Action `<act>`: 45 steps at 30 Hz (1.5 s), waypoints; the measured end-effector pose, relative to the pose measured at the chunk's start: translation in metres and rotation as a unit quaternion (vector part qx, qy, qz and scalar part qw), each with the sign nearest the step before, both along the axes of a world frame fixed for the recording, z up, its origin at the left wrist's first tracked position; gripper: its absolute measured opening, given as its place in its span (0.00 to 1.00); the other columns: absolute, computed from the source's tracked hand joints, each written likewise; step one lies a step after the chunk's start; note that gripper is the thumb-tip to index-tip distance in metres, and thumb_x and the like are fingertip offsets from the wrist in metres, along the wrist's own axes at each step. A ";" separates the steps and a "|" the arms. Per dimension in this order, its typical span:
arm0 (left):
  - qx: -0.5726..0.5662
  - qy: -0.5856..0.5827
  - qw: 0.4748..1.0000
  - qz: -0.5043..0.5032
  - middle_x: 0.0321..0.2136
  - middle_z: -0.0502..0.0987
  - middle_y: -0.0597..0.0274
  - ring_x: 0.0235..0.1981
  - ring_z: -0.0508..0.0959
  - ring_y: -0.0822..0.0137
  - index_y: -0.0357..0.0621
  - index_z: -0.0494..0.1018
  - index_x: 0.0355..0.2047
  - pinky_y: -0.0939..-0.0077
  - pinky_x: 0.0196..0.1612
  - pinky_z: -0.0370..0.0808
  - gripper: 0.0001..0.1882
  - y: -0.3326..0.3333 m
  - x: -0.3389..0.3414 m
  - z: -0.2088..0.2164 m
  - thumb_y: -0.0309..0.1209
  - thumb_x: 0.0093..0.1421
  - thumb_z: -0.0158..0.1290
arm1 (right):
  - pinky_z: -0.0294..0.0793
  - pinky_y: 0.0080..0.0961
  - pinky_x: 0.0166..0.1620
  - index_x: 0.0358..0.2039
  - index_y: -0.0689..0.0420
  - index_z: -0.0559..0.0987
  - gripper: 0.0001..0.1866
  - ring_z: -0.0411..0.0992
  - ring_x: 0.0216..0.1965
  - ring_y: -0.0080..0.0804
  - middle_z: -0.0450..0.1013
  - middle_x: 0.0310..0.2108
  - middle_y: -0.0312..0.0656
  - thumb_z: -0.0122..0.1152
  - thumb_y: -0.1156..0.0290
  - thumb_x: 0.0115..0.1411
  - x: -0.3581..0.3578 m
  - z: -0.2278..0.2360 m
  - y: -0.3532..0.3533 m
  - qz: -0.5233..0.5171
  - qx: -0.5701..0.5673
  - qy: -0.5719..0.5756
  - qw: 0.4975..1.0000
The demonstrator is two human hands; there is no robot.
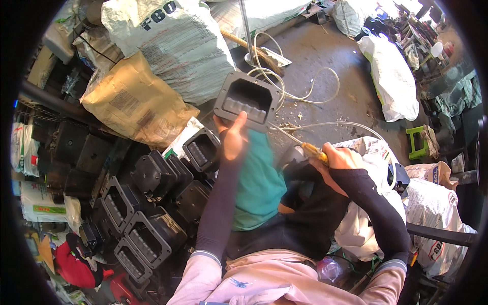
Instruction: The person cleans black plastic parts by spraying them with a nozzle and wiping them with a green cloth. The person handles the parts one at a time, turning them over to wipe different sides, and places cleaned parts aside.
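Note:
A dark grey plastic housing (230, 114) with a framed opening and a ribbed inner wall is gripped by my left hand (235, 138), thumb over its lower rim. It is raised above my left leg, opening facing up toward me. My right hand (344, 158) is closed around a yellow-handled tool (314, 151). From the tool a thin shaft points toward the housing's lower right corner; whether its tip touches is unclear. Similar dark housings (147, 243) are heaped at my left, and another housing (202, 150) lies just below the one I hold.
A brown paper sack (132, 101) and a large white sack (188, 56) stand beyond the heap. A pale hose (335, 84) loops over the floor near a broom (269, 60). To the right are a white bag (391, 76), a green stool (418, 142) and more sacks (432, 218).

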State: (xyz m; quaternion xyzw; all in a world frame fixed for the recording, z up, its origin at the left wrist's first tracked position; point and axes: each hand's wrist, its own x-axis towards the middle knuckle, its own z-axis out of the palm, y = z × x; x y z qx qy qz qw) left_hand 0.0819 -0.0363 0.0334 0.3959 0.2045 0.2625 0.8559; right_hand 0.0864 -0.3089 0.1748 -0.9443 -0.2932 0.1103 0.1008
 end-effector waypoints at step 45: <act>0.055 0.052 0.997 0.015 0.59 0.68 0.51 0.57 0.72 0.61 0.42 0.52 0.69 0.68 0.59 0.70 0.40 -0.012 0.008 0.000 0.20 0.61 0.59 | 0.77 0.49 0.42 0.34 0.62 0.78 0.22 0.78 0.35 0.61 0.77 0.27 0.62 0.61 0.51 0.62 0.027 -0.005 0.018 -0.024 -0.053 0.057 0.997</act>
